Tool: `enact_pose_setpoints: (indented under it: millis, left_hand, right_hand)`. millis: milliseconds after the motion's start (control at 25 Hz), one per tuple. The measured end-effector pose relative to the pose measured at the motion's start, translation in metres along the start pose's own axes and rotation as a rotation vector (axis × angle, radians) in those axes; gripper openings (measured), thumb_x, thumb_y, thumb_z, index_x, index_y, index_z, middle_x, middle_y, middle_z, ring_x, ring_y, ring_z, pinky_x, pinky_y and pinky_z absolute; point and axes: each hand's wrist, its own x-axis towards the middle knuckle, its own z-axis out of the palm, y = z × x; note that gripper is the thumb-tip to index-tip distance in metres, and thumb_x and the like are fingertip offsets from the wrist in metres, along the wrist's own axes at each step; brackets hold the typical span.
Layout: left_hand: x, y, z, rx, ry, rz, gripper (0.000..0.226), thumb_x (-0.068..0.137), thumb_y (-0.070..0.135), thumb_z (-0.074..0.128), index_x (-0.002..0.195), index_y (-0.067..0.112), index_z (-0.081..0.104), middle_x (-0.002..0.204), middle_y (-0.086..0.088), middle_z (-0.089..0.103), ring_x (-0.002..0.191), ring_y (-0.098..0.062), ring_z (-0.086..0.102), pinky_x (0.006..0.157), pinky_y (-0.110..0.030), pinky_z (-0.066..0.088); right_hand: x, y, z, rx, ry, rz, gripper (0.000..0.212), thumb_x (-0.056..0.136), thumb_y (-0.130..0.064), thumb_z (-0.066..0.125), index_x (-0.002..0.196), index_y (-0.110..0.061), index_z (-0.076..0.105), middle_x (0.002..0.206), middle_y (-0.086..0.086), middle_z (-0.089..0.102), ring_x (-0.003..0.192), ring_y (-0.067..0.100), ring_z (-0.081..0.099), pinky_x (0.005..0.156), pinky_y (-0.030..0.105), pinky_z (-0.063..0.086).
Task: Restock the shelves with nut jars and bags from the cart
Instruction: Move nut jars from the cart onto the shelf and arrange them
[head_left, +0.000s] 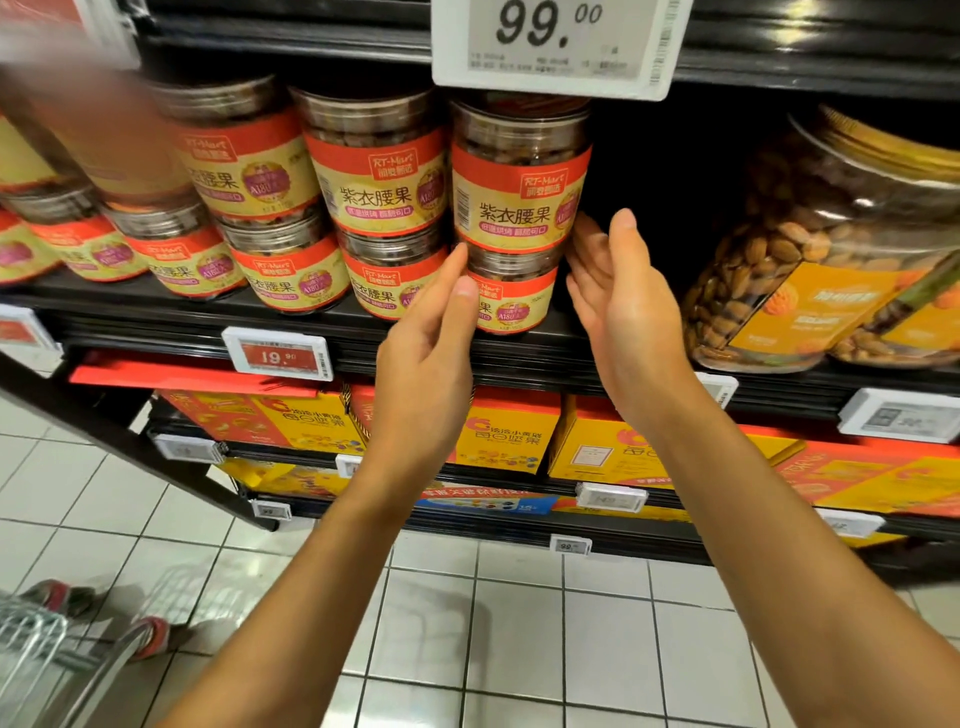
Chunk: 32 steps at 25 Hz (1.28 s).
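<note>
Upper cashew jar (519, 176) stacked on lower cashew jar (511, 304), right end of jar row on shelf (156, 317). Left hand (431, 338) open, straight fingers touching lower cashew jar's left side. Right hand (618, 306) open, palm just beside stack's right side. Almond jar (810, 249) further right.

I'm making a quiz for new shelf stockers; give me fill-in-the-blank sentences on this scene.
The red-and-yellow-labelled clear plastic jars stand stacked ___ high. The large white price tag overhead reads ___. The left hand and right hand, both open, flank the ___ stack of these jars.
Missing: two; 99.00; rightmost.
</note>
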Motion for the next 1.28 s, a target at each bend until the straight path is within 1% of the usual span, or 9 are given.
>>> enact_pose_setpoints:
  millis: [160,320,440,560,680,760,960,1120,1280]
  left_hand:
    - [0.001,0.001,0.001,0.014,0.017,-0.012,0.042,0.101,0.03,0.038,0.141,0.017,0.041,0.143,0.007,0.047,0.132,0.001,0.04,0.113,-0.029,0.031]
    - [0.001,0.008,0.003,0.018,0.064,-0.049,0.041,0.101,0.027,0.039,0.14,0.017,0.042,0.142,0.008,0.048,0.13,0.001,0.042,0.112,-0.026,0.032]
    - [0.0,0.019,0.004,-0.033,0.118,-0.061,0.039,0.101,0.022,0.039,0.138,0.013,0.044,0.138,0.001,0.052,0.128,-0.006,0.047,0.111,-0.029,0.036]
    - [-0.009,0.039,-0.009,-0.135,0.267,-0.108,0.026,0.1,0.013,0.038,0.114,0.014,0.061,0.102,-0.002,0.068,0.098,-0.009,0.064,0.089,-0.018,0.05]
    - [-0.037,0.064,-0.036,-0.143,0.335,-0.197,0.026,0.098,0.01,0.039,0.091,0.017,0.064,0.072,0.004,0.069,0.071,-0.01,0.063,0.069,-0.018,0.051]
    - [-0.067,0.081,-0.063,-0.176,0.344,-0.249,0.027,0.097,0.009,0.041,0.087,0.016,0.065,0.064,0.005,0.069,0.063,-0.008,0.063,0.063,-0.017,0.05]
    - [-0.184,0.116,-0.151,-0.203,0.4,-0.427,0.026,0.096,0.01,0.042,0.087,0.014,0.066,0.062,0.005,0.068,0.057,-0.005,0.062,0.061,-0.015,0.051]
    - [-0.299,0.141,-0.237,-0.284,0.51,-0.514,0.025,0.096,0.011,0.044,0.088,0.013,0.067,0.065,0.003,0.069,0.056,-0.005,0.063,0.058,-0.012,0.052]
    - [-0.373,0.159,-0.31,-0.303,0.567,-0.567,0.026,0.097,0.01,0.04,0.09,0.014,0.065,0.064,0.005,0.069,0.056,-0.002,0.062,0.056,-0.011,0.051]
  right_hand:
    - [0.001,-0.001,0.008,-0.045,0.008,-0.02,0.031,0.102,-0.033,0.024,0.093,-0.037,0.054,0.073,-0.039,0.063,0.08,-0.023,0.057,0.066,-0.002,0.041]
    - [-0.004,-0.007,0.01,-0.038,-0.009,0.02,0.032,0.103,-0.031,0.023,0.12,-0.022,0.049,0.067,-0.042,0.058,0.073,-0.028,0.053,0.061,-0.006,0.038]
    - [-0.013,-0.014,0.016,-0.084,0.027,0.022,0.042,0.102,-0.032,0.027,0.135,-0.012,0.044,0.076,-0.037,0.054,0.073,-0.027,0.053,0.061,-0.006,0.037]
    - [-0.044,-0.02,0.021,-0.079,0.087,0.073,0.031,0.101,-0.032,0.032,0.117,-0.023,0.057,0.09,-0.028,0.056,0.084,-0.016,0.056,0.071,0.0,0.042]
    - [-0.09,-0.033,0.028,-0.094,0.045,0.141,0.022,0.1,-0.026,0.038,0.103,-0.026,0.059,0.103,-0.012,0.064,0.093,0.005,0.066,0.084,0.02,0.051]
    - [-0.123,-0.049,0.042,-0.121,-0.013,0.179,0.022,0.099,-0.024,0.039,0.101,-0.027,0.06,0.106,-0.007,0.066,0.095,0.012,0.067,0.084,0.024,0.052]
    - [-0.233,-0.077,0.091,-0.211,-0.296,0.278,0.022,0.099,-0.018,0.039,0.102,-0.024,0.059,0.102,-0.005,0.066,0.079,0.007,0.068,0.075,0.015,0.05]
    - [-0.312,-0.102,0.155,-0.19,-0.329,0.349,0.021,0.099,-0.013,0.038,0.098,-0.021,0.058,0.102,0.004,0.066,0.075,0.01,0.066,0.078,0.025,0.048]
    - [-0.364,-0.116,0.249,-0.146,-0.415,0.375,0.02,0.099,-0.011,0.039,0.106,-0.01,0.058,0.107,0.016,0.065,0.072,0.011,0.063,0.071,0.019,0.046]
